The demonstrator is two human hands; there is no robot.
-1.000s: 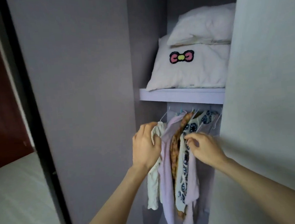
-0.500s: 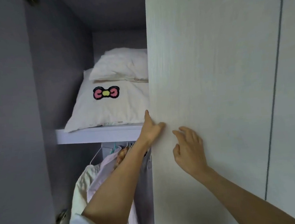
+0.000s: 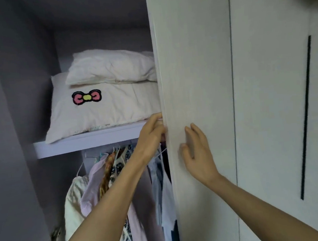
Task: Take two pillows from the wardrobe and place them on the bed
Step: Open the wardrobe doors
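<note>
Two cream pillows lie stacked on the wardrobe's upper shelf [image 3: 83, 141]. The lower pillow [image 3: 115, 108] carries a pink bow patch; a smaller plain pillow [image 3: 112, 67] rests on top of it. The right wardrobe door [image 3: 195, 79] covers the right ends of both pillows. My left hand [image 3: 151, 138] has its fingers curled around the inner edge of that door, just below the lower pillow. My right hand [image 3: 197, 153] lies flat and spread against the door's outer face.
Several garments [image 3: 109, 181] hang on a rail under the shelf, beneath my left forearm. A further closed door with a long dark handle [image 3: 305, 116] stands to the right. A metal hinge [image 3: 53, 240] shows at lower left.
Both hands left the hanging clothes and rose to the right door. The left hand now grips its edge, and the door has shifted right, showing more of the pillows.
</note>
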